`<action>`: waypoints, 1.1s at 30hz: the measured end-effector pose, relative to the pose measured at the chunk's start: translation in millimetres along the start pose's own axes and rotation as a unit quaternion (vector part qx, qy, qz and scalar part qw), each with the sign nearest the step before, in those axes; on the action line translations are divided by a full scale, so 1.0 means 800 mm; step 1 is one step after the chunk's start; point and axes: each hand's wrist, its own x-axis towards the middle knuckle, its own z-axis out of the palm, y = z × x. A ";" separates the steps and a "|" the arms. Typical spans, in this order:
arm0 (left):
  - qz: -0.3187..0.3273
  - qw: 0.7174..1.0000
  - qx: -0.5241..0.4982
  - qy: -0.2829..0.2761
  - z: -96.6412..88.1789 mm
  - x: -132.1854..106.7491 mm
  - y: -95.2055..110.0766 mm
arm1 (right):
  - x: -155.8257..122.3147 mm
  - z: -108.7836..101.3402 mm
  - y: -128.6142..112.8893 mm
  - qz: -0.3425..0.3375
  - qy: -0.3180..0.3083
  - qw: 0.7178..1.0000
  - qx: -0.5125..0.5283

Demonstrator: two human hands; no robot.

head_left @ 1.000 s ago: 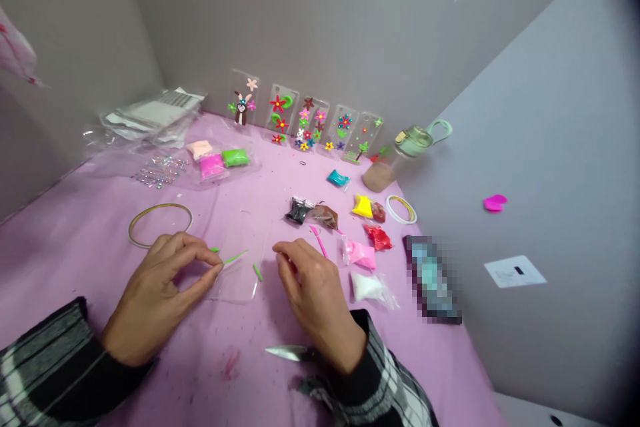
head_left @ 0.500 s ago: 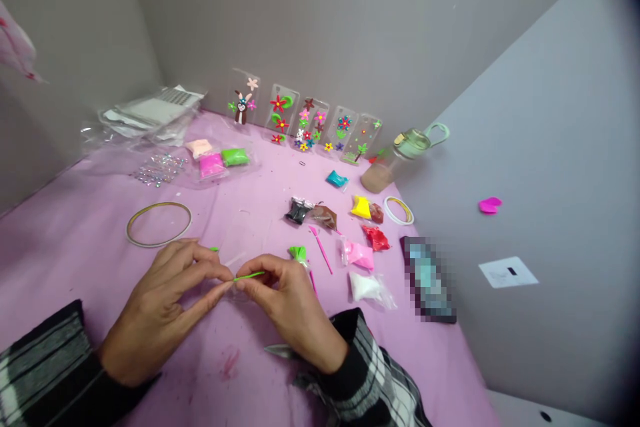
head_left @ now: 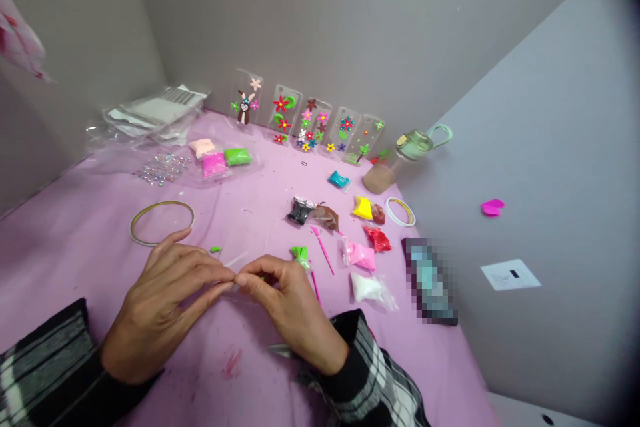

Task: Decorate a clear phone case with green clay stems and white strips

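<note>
My left hand has its thumb and index finger closed in a pinch, the tips meeting those of my right hand. A thin green clay strand is pinched between them; most of it is hidden behind my right fingers. Just beyond the hands, a clear phone case lies flat on the cloth, hard to make out. A small green clay piece rests beside it. To the right of my right hand sits an open packet of green clay. A pointed metal blade shows partly under my right wrist.
Pink modelling tools and several clay packets, such as white and black, lie to the right. Decorated phone cases lean on the wall near a bottle. Tape rings and a phone flank the area.
The green strand between the fingertips has gone mostly out of sight behind my right fingers. My left fingers have shifted slightly, uncovering the small green piece. The view has moved a little.
</note>
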 end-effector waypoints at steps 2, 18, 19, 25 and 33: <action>-0.007 1.000 -0.002 0.002 0.000 -0.001 0.000 | 0.000 0.000 -0.001 0.007 0.001 1.000 0.004; -0.017 1.000 0.000 -0.005 -0.004 -0.001 -0.007 | 0.012 0.000 0.000 0.004 -0.001 0.999 -0.036; -0.018 1.000 0.001 -0.007 -0.004 -0.001 -0.008 | 0.013 -0.001 0.000 0.002 -0.005 0.999 -0.044; -0.020 1.000 0.014 -0.013 -0.006 -0.004 -0.018 | 0.024 -0.006 -0.006 0.006 -0.035 0.999 -0.038; -0.051 0.998 0.020 -0.002 -0.004 -0.007 -0.024 | 0.045 -0.024 -0.004 0.020 -0.057 0.998 -0.020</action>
